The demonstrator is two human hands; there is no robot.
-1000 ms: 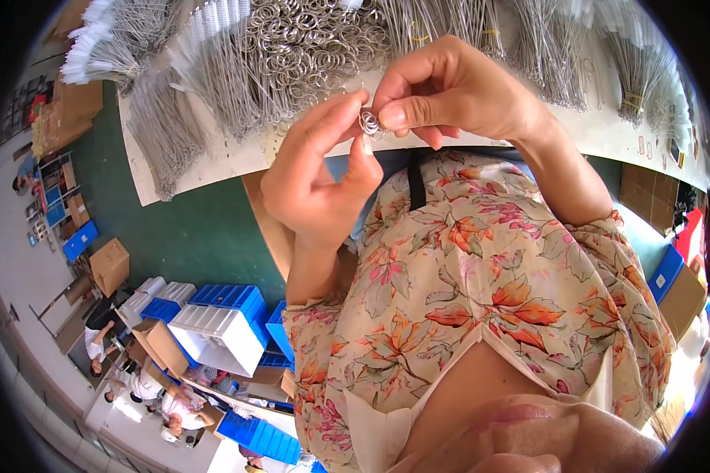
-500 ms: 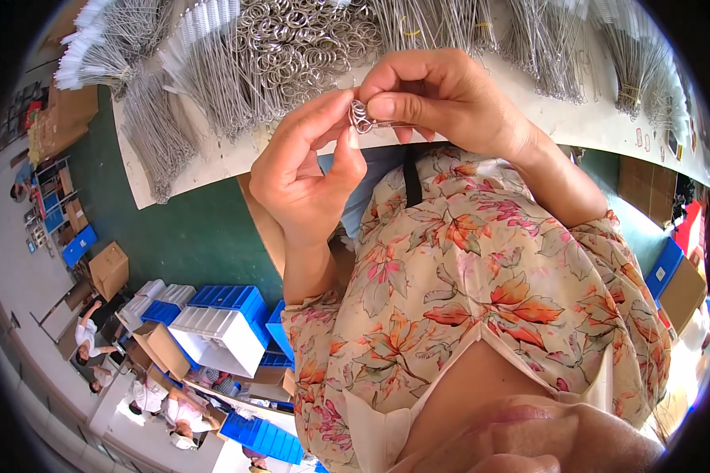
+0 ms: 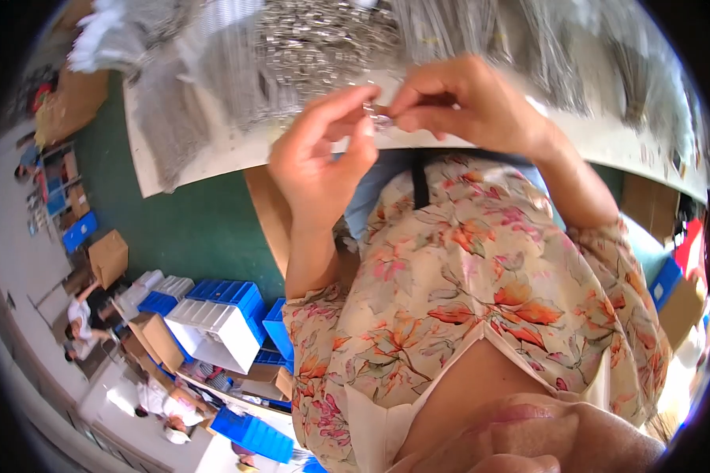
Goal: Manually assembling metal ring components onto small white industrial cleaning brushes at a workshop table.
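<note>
My left hand (image 3: 319, 158) pinches a small cluster of shiny metal rings (image 3: 379, 120) between thumb and forefinger, just above the near edge of the worktable. Close against it from the right, my right hand (image 3: 469, 106) is closed, its thumb and fingertips pressed together at the rings. Motion blur smears what those right fingertips grip. Beyond both hands lies a heap of loose metal split rings (image 3: 323, 47) on the white tabletop (image 3: 221, 154).
Bundles of thin wire brushes (image 3: 170, 118) with white bristle ends lie left of the heap; more wire bundles (image 3: 544, 59) lie right. A green floor (image 3: 189, 236), white and blue crates (image 3: 221, 323), cardboard boxes (image 3: 109, 258) and several people fill the left background.
The view has shifted and blurred, so table and hands sit slightly further right. My right hand has drawn back a little from the left; the left still pinches the rings.
</note>
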